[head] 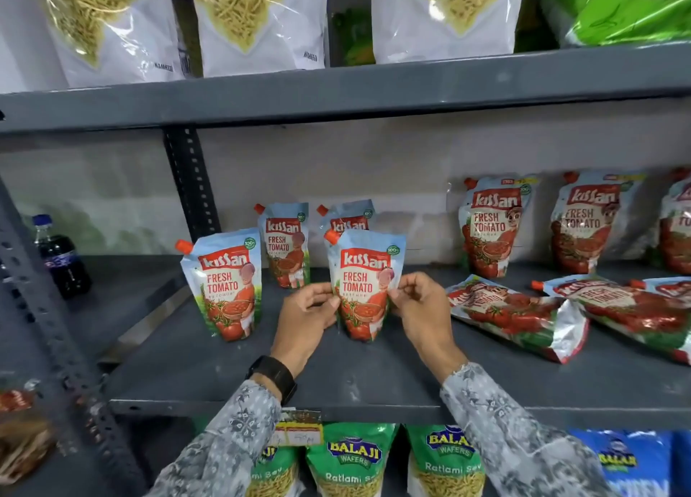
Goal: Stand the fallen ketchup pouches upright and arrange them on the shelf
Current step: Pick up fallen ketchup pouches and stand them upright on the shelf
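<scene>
Pinched at mid-height between left hand (312, 309) and right hand (418, 306), fingertips closed on both side edges: front ketchup pouch (364, 283), upright at frame centre, long axis vertical. Next fallen pouch (516, 315) flat at right of centre, just beside the right hand, long axis running left-right, spout end leftward by judgement.

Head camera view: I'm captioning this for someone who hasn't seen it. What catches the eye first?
Both hands, left hand and right hand, hold an upright Kissan ketchup pouch at mid-shelf, with three more standing beside and behind it. To the right, fallen pouches lie flat on the grey shelf.
</scene>
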